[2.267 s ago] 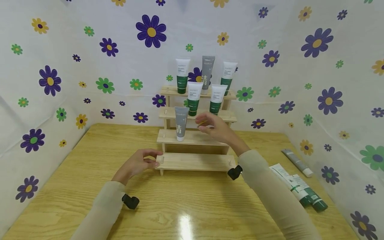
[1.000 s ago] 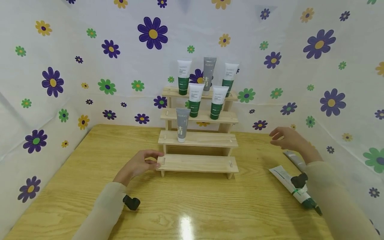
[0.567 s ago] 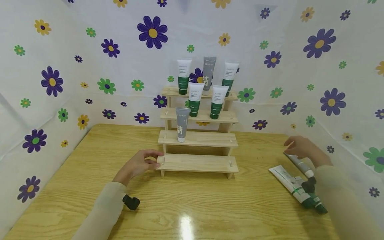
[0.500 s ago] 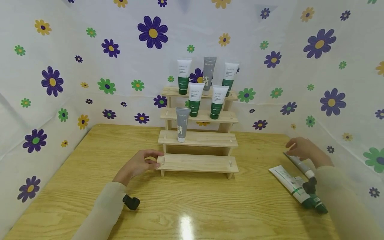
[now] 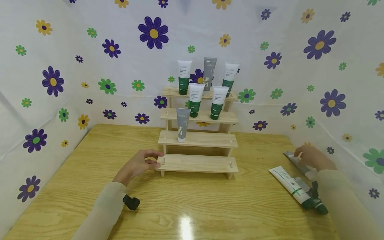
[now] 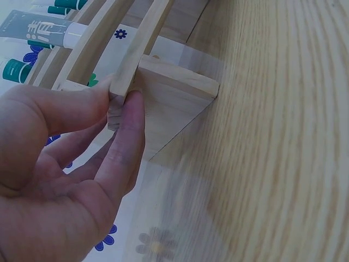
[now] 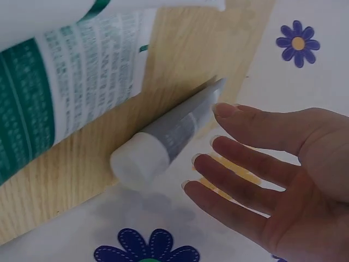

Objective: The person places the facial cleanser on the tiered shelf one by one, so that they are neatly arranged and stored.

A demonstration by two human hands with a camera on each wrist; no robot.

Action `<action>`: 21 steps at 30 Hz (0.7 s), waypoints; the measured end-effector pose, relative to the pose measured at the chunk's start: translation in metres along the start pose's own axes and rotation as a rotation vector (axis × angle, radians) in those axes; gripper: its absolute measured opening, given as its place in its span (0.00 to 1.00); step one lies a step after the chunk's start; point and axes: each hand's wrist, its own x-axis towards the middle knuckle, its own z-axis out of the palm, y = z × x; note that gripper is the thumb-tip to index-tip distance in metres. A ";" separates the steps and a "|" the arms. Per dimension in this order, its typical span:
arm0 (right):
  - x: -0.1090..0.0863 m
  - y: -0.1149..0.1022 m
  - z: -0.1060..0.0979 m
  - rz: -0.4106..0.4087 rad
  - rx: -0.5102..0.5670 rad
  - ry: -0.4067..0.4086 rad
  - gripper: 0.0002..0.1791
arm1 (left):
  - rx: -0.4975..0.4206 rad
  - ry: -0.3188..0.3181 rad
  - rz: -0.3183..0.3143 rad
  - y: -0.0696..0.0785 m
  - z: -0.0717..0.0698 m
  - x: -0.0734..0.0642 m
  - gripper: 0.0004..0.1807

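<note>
My left hand (image 5: 139,164) pinches the left end of the lowest board of a stepped wooden stand (image 5: 196,163). The left wrist view shows thumb and fingers on either side of that board (image 6: 143,46). Over on the right, my right hand (image 5: 313,157) hovers at a grey squeeze tube (image 5: 301,167) lying on the table. In the right wrist view its fingers (image 7: 234,188) are spread and relaxed beside the grey tube with a white cap (image 7: 140,158), apart from it. Two white-and-green tubes (image 5: 289,185) lie nearer me, partly behind the right wrist.
On the stand's top tier stand two white-and-green tubes (image 5: 184,77) and a grey tube (image 5: 209,75). Two white-and-green tubes (image 5: 218,102) occupy the tier below. One grey tube (image 5: 182,124) stands lower, at the left. Flowered cloth (image 5: 120,66) encloses the wooden table (image 5: 168,206).
My right hand has left the stand, beside the second-tier right tube, and moved right and down to the lying grey tube. The left hand keeps its hold on the board.
</note>
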 end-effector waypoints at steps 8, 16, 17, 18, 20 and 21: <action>-0.005 0.007 0.007 0.035 0.003 0.010 0.30 | 0.006 0.000 -0.005 0.000 0.000 0.001 0.24; 0.000 0.011 0.013 0.062 0.022 -0.026 0.31 | 0.000 -0.001 -0.003 -0.001 -0.001 0.002 0.24; 0.002 0.013 0.014 0.067 0.023 -0.031 0.31 | -0.001 -0.002 -0.001 -0.001 -0.001 0.002 0.24; 0.003 0.014 0.015 0.062 0.018 -0.030 0.31 | -0.001 -0.003 0.000 -0.002 -0.001 0.002 0.24; 0.006 0.015 0.017 0.059 0.002 -0.027 0.30 | 0.000 -0.004 0.003 -0.002 -0.001 0.002 0.24; 0.007 0.015 0.019 0.062 -0.005 -0.023 0.29 | -0.001 -0.004 0.004 -0.002 0.000 0.002 0.24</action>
